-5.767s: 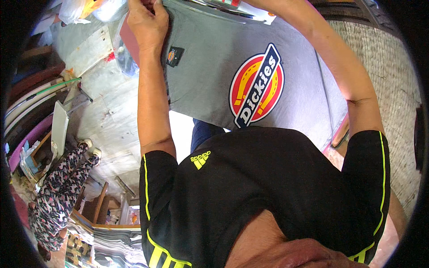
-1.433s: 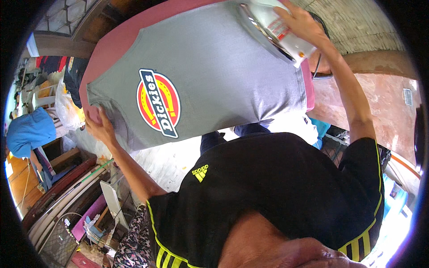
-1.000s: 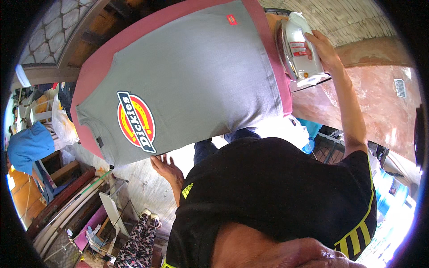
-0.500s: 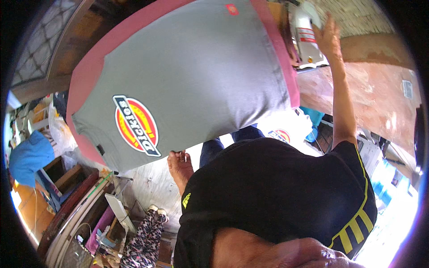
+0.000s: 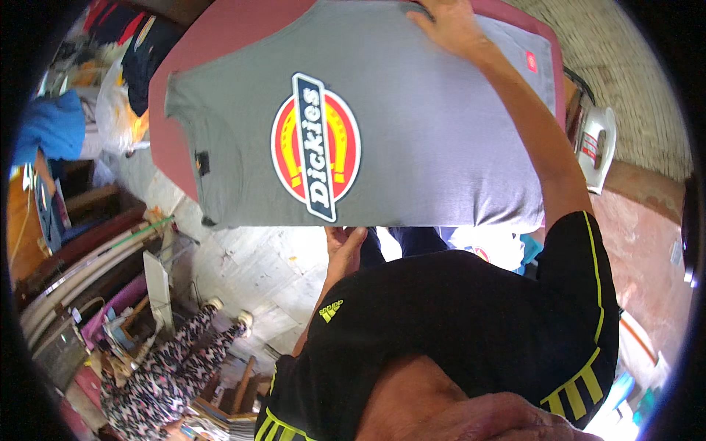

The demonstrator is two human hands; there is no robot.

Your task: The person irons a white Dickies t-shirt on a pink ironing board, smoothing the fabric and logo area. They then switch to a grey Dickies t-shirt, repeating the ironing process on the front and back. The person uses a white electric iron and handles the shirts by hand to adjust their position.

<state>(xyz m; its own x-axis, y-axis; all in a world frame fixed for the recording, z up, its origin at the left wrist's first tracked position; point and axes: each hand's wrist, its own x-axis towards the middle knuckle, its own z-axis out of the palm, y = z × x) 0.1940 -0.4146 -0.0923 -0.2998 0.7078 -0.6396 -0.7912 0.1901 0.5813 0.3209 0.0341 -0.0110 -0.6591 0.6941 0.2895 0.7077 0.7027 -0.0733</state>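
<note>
A grey sleeveless shirt (image 5: 441,132) lies spread over a maroon padded ironing board (image 5: 170,158). On its chest is a round red and yellow print (image 5: 315,147) crossed by a dark band, and a small red patch sits near the hem. My right hand (image 5: 452,29) rests open on the shirt's far side, thumb spread; the picture's top partly cuts off its fingers. At the near edge, my left hand (image 5: 344,248) reaches up to the cloth, its fingertips hidden below that edge. A white iron (image 5: 597,151) stands beyond the board's right end.
Another person's patterned trousers (image 5: 173,353) show at the lower left. Pipes and wood scraps (image 5: 66,283) are piled at left, near a blue cloth (image 5: 55,121) and a plastic bag (image 5: 118,114). A pinkish surface (image 5: 647,242) extends on the right.
My right hand has come from beside the iron onto the shirt's far side. The shirt and board now appear turned, with the print farther right in the view. The left hand stays by the near edge.
</note>
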